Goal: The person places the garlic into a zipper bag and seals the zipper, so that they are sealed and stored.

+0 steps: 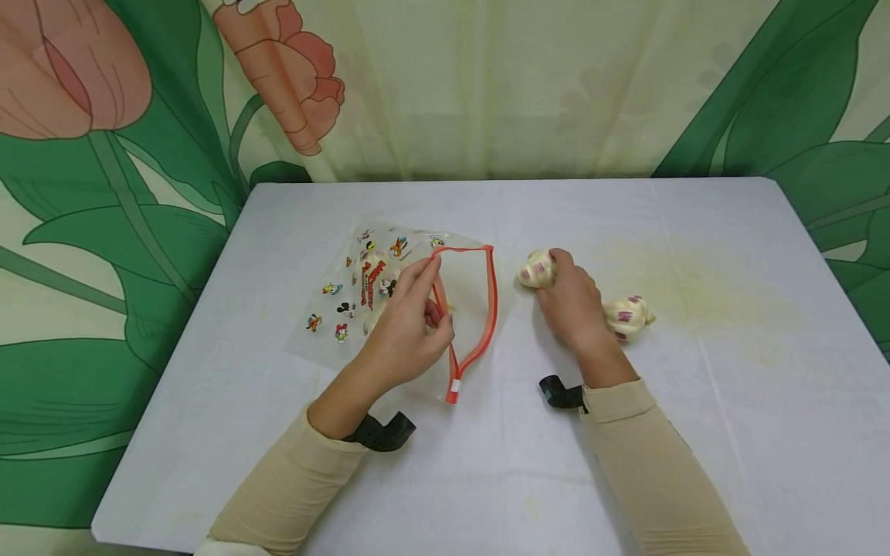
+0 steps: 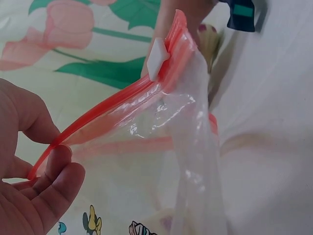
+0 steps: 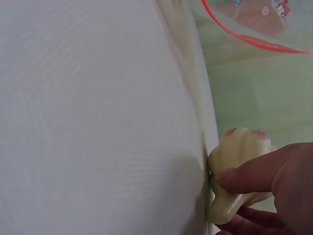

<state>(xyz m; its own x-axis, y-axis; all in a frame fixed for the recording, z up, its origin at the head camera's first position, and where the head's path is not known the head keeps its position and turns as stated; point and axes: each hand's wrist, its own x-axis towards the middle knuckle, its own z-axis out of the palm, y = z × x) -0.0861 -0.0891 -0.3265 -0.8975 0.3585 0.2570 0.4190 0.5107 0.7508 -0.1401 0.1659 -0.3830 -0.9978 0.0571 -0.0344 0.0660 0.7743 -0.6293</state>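
A clear zip bag point(image 1: 320, 309) printed with cartoon figures lies on the table, its red-edged mouth spread apart. My left hand point(image 1: 410, 332) pinches one side of that red edge between thumb and fingers, as the left wrist view also shows. A white slider point(image 2: 156, 59) sits near one end of the zip. To the right of the bag, my right hand point(image 1: 573, 305) grips a garlic bulb point(image 1: 536, 270), cream with purple patches, thumb on its near side point(image 3: 242, 147). Another garlic bulb point(image 1: 628, 316) lies beside the right wrist. Pale shapes show dimly through the bag.
The table point(image 1: 751, 432) has a white cloth with faint yellowish stains. Behind it hangs a curtain point(image 1: 487, 93) with large tulips and leaves. Black wrist mounts point(image 1: 385, 432) sit on both forearms, close above the tabletop.
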